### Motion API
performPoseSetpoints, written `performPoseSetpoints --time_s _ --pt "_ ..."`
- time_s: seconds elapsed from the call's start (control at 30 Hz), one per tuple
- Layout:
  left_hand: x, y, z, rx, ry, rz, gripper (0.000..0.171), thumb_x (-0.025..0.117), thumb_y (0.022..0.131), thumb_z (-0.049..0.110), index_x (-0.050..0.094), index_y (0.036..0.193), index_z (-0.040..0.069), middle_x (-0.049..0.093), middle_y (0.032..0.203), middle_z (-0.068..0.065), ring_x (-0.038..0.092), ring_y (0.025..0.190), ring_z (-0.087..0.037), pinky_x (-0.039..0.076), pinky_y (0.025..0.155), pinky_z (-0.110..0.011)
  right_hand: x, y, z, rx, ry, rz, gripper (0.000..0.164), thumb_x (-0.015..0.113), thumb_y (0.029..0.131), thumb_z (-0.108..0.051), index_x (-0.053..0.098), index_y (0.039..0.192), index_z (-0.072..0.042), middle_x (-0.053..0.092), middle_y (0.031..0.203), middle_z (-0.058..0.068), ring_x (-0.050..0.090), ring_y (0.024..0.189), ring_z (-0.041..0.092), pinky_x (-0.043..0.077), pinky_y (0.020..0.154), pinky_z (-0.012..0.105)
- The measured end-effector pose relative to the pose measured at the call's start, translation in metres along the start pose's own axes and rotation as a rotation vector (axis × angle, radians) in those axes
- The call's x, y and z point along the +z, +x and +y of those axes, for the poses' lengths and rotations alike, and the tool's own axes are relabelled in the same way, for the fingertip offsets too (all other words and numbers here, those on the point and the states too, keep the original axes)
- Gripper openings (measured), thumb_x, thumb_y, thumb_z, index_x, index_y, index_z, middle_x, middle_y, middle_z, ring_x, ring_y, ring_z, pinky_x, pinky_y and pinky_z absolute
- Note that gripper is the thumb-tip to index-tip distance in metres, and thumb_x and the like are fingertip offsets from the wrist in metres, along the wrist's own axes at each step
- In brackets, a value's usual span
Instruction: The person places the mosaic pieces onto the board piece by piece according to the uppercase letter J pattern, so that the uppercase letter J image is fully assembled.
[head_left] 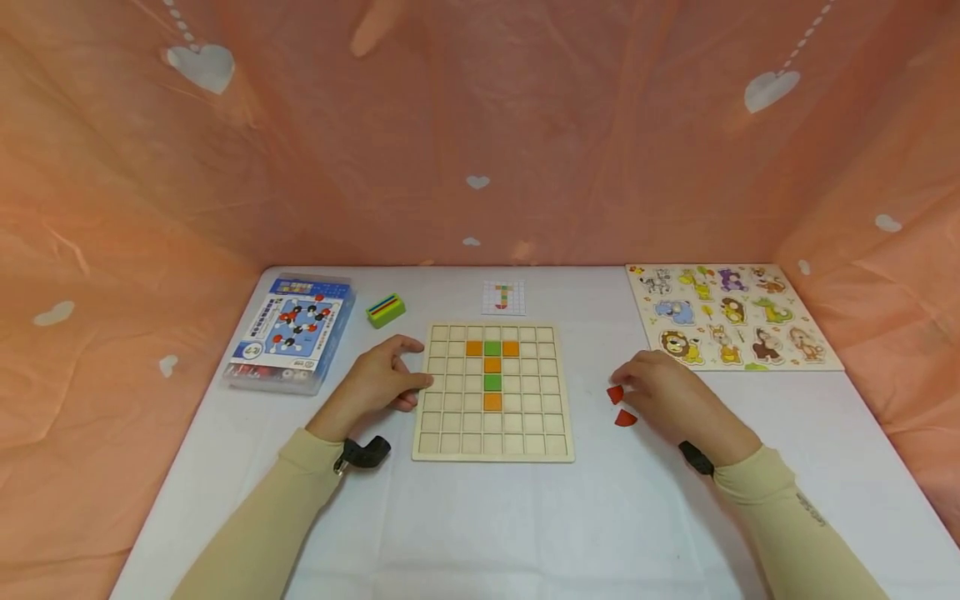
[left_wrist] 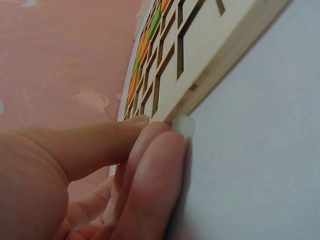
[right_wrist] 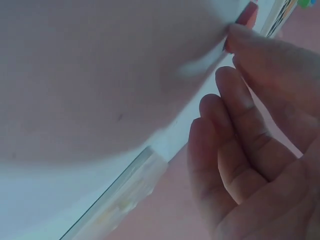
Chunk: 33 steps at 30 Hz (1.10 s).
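A square wooden grid board lies mid-table, with orange and green square tiles set in a T shape. My left hand grips its left edge. In the left wrist view, the thumb lies along the board's rim and other fingertips are against its side. To the right of the board, my right hand pinches a red quarter-circle piece at its fingertips. A second red quarter-circle piece lies just below it on the table. The right wrist view shows the thumb over red; the index finger is mostly hidden.
Behind the board lies a small pattern card. A green block with coloured stripes sits to its left. A boxed molecular model kit is at the far left, and an animal puzzle board at the back right.
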<state>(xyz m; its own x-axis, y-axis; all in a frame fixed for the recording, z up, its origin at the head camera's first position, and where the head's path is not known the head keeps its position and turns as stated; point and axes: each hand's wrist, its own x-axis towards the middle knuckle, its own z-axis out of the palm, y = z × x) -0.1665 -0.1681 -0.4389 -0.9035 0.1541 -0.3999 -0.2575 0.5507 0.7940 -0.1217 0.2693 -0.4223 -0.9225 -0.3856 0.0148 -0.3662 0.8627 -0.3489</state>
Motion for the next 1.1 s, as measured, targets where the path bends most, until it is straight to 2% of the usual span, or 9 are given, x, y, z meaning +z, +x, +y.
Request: performPoseSetpoints --time_s 0.17,0.37,0.6,0.9,1.1 --pt "0.001 0.001 -0.001 -0.008 -0.001 -0.001 0.064 0.085 0.095 0.018 0.053 0.151 0.013 0.066 0.089 -0.012 0.072 0.066 -0.016 0.065 0.063 -0.028 0.003 0.006 -0.006 0.003 0.009 -0.028 0.015 0.078 0.093 -0.004 0.081 0.106 -0.011 0.073 0.102 -0.002 0.066 0.104 0.023 0.059 0.093 0.047" --pt "0.001 0.002 0.0 -0.005 0.006 0.004 0.064 0.085 0.095 0.018 0.054 0.15 0.013 0.065 0.089 -0.011 0.072 0.065 -0.016 0.066 0.063 -0.029 0.004 0.008 -0.007 0.009 -0.005 -0.03 0.01 0.081 0.094 -0.011 0.081 0.104 -0.011 0.073 0.102 0.0 0.066 0.103 0.025 0.059 0.093 0.047" --pt "0.001 0.001 0.0 -0.005 0.004 0.006 0.064 0.085 0.095 0.017 0.054 0.15 0.013 0.065 0.089 -0.011 0.073 0.065 -0.016 0.066 0.063 -0.03 0.008 0.014 -0.016 -0.003 0.004 -0.02 0.008 0.083 0.094 -0.012 0.08 0.102 -0.011 0.072 0.101 0.0 0.066 0.103 0.024 0.059 0.094 0.046" --pt "-0.001 0.001 0.002 -0.019 -0.007 0.005 0.063 0.085 0.095 0.017 0.055 0.15 0.014 0.064 0.089 -0.011 0.073 0.066 -0.016 0.066 0.063 -0.029 0.017 0.04 -0.064 -0.095 0.022 -0.029 0.009 0.08 0.095 -0.015 0.081 0.102 -0.011 0.074 0.102 -0.001 0.065 0.107 0.022 0.06 0.094 0.043" --pt "-0.001 0.0 0.002 -0.017 -0.005 0.0 0.063 0.085 0.096 0.018 0.054 0.15 0.014 0.064 0.089 -0.011 0.073 0.066 -0.015 0.065 0.063 -0.028 0.026 0.052 -0.098 -0.163 0.065 -0.046 0.007 0.084 0.094 -0.016 0.082 0.1 -0.013 0.068 0.098 -0.004 0.061 0.1 0.016 0.058 0.086 0.034"
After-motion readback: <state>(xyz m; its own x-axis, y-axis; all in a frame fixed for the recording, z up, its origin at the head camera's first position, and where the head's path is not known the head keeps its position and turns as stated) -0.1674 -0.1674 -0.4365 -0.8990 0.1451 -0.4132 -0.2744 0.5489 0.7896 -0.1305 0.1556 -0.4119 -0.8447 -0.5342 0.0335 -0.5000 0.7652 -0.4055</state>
